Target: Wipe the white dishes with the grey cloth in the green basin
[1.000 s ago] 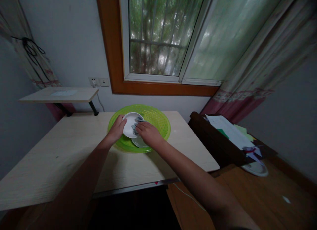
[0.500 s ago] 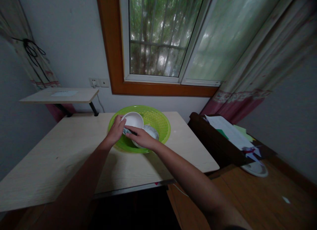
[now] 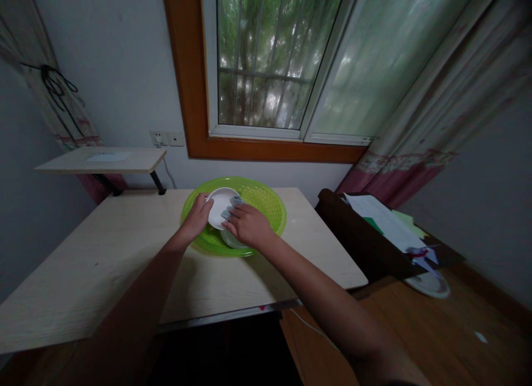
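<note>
A white bowl (image 3: 218, 209) is tilted over the green plastic basket (image 3: 274, 200), its hollow facing up toward me. My left hand (image 3: 197, 217) grips the bowl by its left rim. Pressed to the bowl's right inner side is a greyish-blue cloth (image 3: 231, 206), held under the fingers of my right hand (image 3: 248, 224). Below the bowl, a second pale, clear-looking bowl (image 3: 230, 239) rests in the basket, partly hidden by my right hand.
The basket stands on a light wooden table (image 3: 137, 253) close to the wall. A raised shelf (image 3: 103, 160) is at the table's left rear. Right of the table sits a dark brown cabinet (image 3: 357, 236) with papers (image 3: 382, 219) on it.
My right hand has moved with the cloth from the bowl's near left outer side to its inner right side. The left hand keeps its hold, and the bowl has turned slightly.
</note>
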Motion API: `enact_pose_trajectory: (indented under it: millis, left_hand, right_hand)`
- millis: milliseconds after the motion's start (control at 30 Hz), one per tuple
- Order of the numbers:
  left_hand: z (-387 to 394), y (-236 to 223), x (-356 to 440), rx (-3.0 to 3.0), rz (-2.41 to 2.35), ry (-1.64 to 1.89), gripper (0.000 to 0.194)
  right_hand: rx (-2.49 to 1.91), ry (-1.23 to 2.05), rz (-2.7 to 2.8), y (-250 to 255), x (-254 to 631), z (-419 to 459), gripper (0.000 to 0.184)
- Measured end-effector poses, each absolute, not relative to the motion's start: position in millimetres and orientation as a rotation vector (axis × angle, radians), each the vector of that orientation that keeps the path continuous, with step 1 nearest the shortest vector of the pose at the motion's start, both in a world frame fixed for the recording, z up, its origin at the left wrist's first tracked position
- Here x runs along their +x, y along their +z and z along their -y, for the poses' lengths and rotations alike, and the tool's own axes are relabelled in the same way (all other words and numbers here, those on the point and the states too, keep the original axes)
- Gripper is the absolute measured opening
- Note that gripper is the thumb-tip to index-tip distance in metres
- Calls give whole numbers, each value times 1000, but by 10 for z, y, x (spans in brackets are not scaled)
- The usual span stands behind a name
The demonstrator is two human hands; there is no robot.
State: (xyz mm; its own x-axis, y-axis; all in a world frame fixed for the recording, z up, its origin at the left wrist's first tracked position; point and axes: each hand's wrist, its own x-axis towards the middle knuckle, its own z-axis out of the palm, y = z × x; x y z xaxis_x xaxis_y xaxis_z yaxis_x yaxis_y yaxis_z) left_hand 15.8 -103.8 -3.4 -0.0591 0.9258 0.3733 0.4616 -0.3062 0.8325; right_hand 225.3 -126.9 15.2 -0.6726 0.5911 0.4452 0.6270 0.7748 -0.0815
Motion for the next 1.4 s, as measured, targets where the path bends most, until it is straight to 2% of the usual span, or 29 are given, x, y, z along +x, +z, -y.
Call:
enact_pose_trajectory:
  millis: [233,500,600,767,1000,1100,1233,1400]
  left_hand:
    - [1018,-66,155,1800,-1523,1323,31]
    - [983,-100,125,1806,-1503,1329,30]
    - [1013,-64,135,1788,-1510,1333,31]
    - [1039,-40,140,1766,-1502,1338,33]
    - [1032,-61,151,1783,-1508,1308,34]
    - [1020,-72,158,1799,-1524,1313,33]
    - [994,-111,145,1809,-1537,1321,33]
    - [981,-139,129,1823,-1534,1326,34]
  right_hand:
    - [-1002,21,2537,112,2075,1406,53]
    - [-928,807,2186,150,1881,1427,65]
    - [-951,969,2102,131,1923,1391,71]
    - [-946,804,2255,143,2071,1371,72]
    - [-880,-62,2692,207,2323,1238,54]
    - [-859,-230,2686,181,2354,1210,52]
    - [-901,-138,2663,124,2252,1265,54]
    - [-937,426,2515,96,2066,1353,63]
